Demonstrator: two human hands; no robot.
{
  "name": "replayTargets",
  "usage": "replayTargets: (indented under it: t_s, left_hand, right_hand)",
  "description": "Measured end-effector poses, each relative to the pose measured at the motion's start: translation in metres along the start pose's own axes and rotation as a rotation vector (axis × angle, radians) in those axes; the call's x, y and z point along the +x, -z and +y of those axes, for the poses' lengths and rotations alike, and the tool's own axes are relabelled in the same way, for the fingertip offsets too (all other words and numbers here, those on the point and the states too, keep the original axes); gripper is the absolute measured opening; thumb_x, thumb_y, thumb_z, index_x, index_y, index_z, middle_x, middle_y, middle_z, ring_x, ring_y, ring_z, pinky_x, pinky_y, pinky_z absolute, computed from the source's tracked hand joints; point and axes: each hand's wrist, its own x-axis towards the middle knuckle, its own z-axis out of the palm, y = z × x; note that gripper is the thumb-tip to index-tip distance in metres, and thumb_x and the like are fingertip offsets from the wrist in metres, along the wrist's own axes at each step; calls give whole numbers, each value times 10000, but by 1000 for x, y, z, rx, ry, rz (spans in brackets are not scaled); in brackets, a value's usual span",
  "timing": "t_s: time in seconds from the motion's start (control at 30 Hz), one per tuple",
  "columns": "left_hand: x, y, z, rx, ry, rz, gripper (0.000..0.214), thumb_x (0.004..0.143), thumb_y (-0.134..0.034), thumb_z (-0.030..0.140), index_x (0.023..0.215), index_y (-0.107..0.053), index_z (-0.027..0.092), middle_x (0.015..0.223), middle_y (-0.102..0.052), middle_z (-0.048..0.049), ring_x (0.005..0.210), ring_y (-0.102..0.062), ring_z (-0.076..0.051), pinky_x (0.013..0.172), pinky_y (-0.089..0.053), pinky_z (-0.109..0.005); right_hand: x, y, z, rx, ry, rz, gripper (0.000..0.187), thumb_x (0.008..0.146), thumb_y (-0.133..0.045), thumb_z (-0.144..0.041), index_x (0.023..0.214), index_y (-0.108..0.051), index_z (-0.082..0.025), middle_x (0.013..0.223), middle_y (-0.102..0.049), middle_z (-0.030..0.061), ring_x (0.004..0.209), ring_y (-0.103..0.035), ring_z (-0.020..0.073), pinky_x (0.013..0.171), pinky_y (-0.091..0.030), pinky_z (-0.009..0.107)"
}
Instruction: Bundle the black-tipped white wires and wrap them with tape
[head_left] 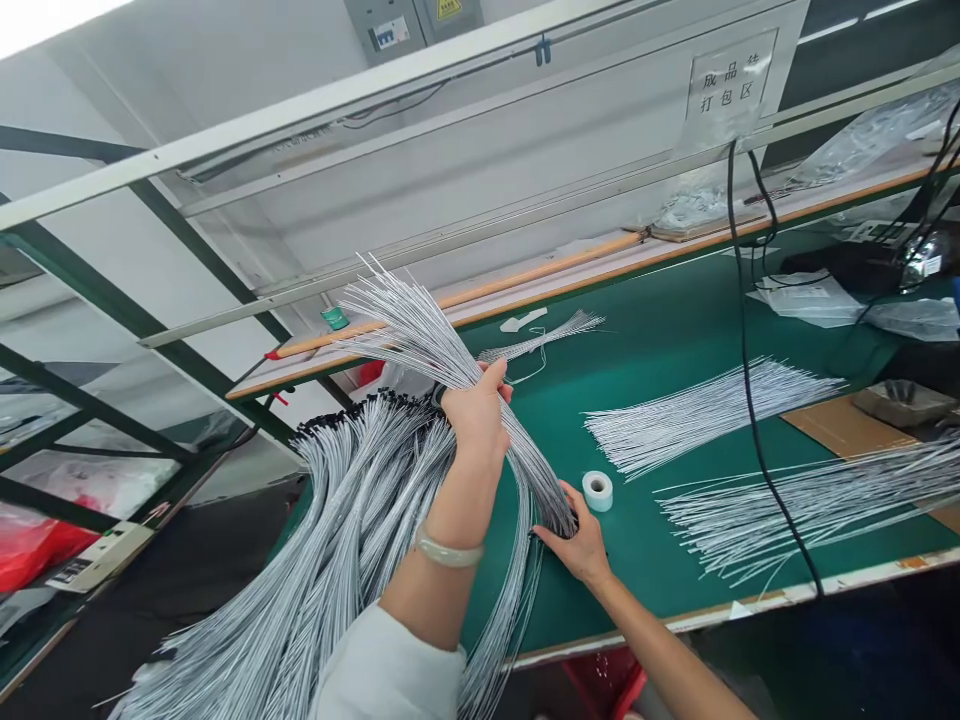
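Observation:
A thick bundle of thin grey wires (442,345) slants across the middle of the view, its loose ends fanned out at the upper left. My left hand (480,410) is closed around the bundle's middle. At the lower right end, where dark tips show, my right hand (581,540) grips it between thumb and fingers. Below my left hand, a few loose wires (517,570) hang down over the table's front edge. A large pile of grey wires with black connectors (360,500) lies to the left, draping off the table. A roll of white tape (598,491) sits just beyond my right hand.
On the green table (637,370) lie a wire bundle (705,415), more loose wires (825,500) at the right and a small bundle (544,338) at the back. A black cable (750,380) hangs in front. A shelf (600,270) runs behind.

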Motion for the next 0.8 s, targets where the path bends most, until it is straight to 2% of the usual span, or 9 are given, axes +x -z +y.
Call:
replayTargets:
  t_s: [0.1, 0.17, 0.23, 0.4, 0.5, 0.57, 0.63, 0.73, 0.8]
  left_hand:
    - [1, -2, -2, -3, -13, -29, 291, 479, -745, 112, 662, -521, 149, 534, -512, 71, 379, -479, -65, 418, -401, -233]
    - [0, -3, -3, 13, 2, -95, 315, 477, -757, 115, 689, -527, 154, 543, -522, 68, 403, -519, -87, 459, -442, -260]
    - [-2, -5, -4, 33, 4, -133, 314, 481, -758, 118, 695, -531, 155, 540, -527, 67, 416, -544, -103, 494, -471, -288]
    - [-3, -12, -9, 76, -66, -114, 270, 527, -729, 148, 711, -533, 151, 544, -543, 69, 402, -545, -94, 503, -483, -283]
    - [-1, -14, -15, 103, -108, -121, 256, 534, -729, 169, 715, -548, 151, 567, -550, 63, 416, -546, -94, 496, -482, -275]
    - [0, -13, -18, 117, -151, -141, 240, 535, -729, 166, 704, -560, 153, 570, -553, 60, 431, -549, -101, 502, -486, -280]
    - [0, -12, -20, 135, -181, -163, 223, 537, -730, 161, 695, -572, 154, 572, -566, 53, 452, -559, -112, 515, -492, -288]
    - [-1, -11, -19, 141, -206, -198, 200, 546, -734, 175, 675, -583, 157, 573, -588, 39, 496, -591, -136, 557, -499, -303]
    - [-2, -12, -18, 99, -221, -255, 188, 551, -736, 186, 650, -579, 161, 573, -592, 35, 524, -606, -144, 595, -504, -313]
  right_hand:
    - [8, 8, 0, 17, -1, -131, 153, 651, -617, -208, 804, -608, -207, 685, -589, -20, 635, -523, 174, 602, -408, 282]
    - [13, 15, 0, 15, -10, -183, 40, 648, -585, -174, 677, -573, -198, 592, -512, -46, 561, -462, 141, 545, -373, 259]
    - [18, 22, -1, 22, -20, -232, 76, 623, -571, -133, 674, -574, -190, 583, -493, -56, 545, -439, 126, 528, -356, 246]
    - [25, 35, -12, 51, -66, -413, 333, 569, -542, -55, 862, -641, -177, 604, -535, -66, 496, -408, 98, 489, -339, 220]
    - [26, 37, -18, 117, -112, -554, 285, 591, -605, -103, 863, -659, -168, 696, -633, -22, 550, -502, 125, 530, -404, 245]
    - [25, 37, -19, 163, -141, -569, 251, 591, -671, -161, 840, -654, -156, 715, -664, 5, 599, -558, 154, 570, -440, 273]
    - [24, 37, -19, 186, -177, -539, 243, 584, -699, -181, 817, -636, -152, 630, -643, -14, 550, -551, 141, 548, -438, 267]
    - [26, 40, -20, 187, -205, -498, 172, 609, -659, -153, 772, -604, -163, 535, -572, -61, 481, -507, 107, 517, -420, 243]
    - [29, 46, -21, 195, -216, -522, 165, 617, -632, -137, 775, -598, -166, 525, -561, -67, 483, -517, 110, 532, -433, 251]
